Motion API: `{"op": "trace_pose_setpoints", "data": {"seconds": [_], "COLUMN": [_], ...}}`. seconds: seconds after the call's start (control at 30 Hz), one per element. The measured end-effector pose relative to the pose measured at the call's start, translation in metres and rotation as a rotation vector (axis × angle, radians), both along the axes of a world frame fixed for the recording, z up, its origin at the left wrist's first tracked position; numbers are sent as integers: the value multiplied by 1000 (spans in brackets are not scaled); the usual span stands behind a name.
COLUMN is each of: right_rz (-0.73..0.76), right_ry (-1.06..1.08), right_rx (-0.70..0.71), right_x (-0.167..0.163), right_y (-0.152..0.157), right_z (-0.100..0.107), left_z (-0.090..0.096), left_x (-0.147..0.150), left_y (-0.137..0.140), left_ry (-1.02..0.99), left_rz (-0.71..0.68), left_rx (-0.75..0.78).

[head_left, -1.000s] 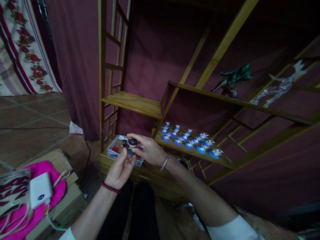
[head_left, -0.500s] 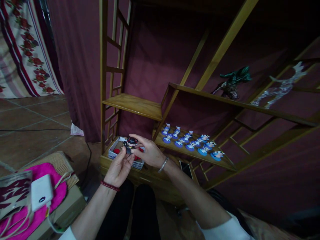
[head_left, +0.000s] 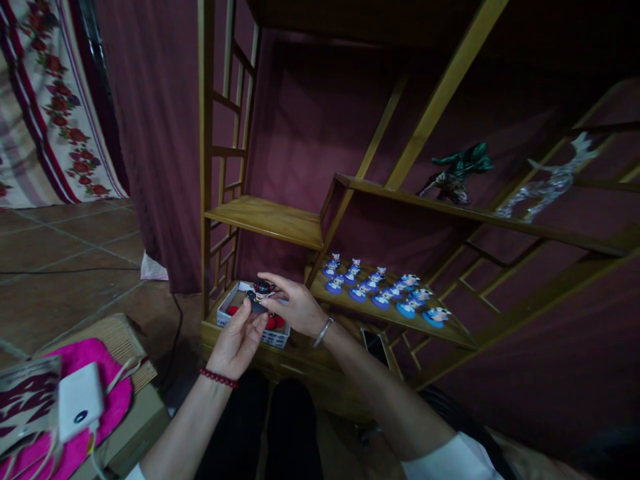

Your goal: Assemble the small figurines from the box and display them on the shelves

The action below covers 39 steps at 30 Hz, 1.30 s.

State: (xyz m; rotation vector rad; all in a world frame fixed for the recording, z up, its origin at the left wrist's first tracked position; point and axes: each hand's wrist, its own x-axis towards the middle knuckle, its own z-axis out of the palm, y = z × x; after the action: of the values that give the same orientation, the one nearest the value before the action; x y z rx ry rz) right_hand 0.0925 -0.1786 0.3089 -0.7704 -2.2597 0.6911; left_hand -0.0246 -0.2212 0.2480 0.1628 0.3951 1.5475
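Observation:
A small figurine (head_left: 259, 296) with black hair, red ties and a dark base is held between both hands. My left hand (head_left: 237, 341) grips its base from below, thumb and fingers pinched. From the right, my right hand (head_left: 299, 307) has fingers on the figurine's head and side. Just beneath and behind them stands an open shallow box (head_left: 281, 337) with patterned sides; red pieces (head_left: 274, 323) lie inside it, partly hidden by my hands. To the right, several blue-and-purple figurines (head_left: 383, 297) stand in rows on a wooden shelf (head_left: 345, 311).
A wooden display rack (head_left: 265, 219) rises in front. Its higher shelf bears a green-and-brown statue (head_left: 457, 175) and a clear deer figure (head_left: 550, 179). A dark flat device (head_left: 375, 348) lies low at right. On the left, a white power bank (head_left: 81, 403) with cables rests on pink cloth (head_left: 116, 383).
My view has tilted slightly, so the rack's parts sit a little differently in the picture. Both hands keep hold of the figurine over the box, with little change in grip.

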Motion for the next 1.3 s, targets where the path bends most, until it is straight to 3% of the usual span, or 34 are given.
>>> {"op": "trace_pose_setpoints", "data": {"seconds": [0.6,1.3], "right_rz": [-23,-25], "right_ry": [-40,-86], "right_rx": [51,111], "right_x": [-9,-13], "right_y": [2,3], "right_z": [14,11], "left_z": [8,6], "left_x": [-5,-8], "left_y": [2,2], "left_ry": [34,49], "left_rz": [13,10], "left_rx": [15,40]}}
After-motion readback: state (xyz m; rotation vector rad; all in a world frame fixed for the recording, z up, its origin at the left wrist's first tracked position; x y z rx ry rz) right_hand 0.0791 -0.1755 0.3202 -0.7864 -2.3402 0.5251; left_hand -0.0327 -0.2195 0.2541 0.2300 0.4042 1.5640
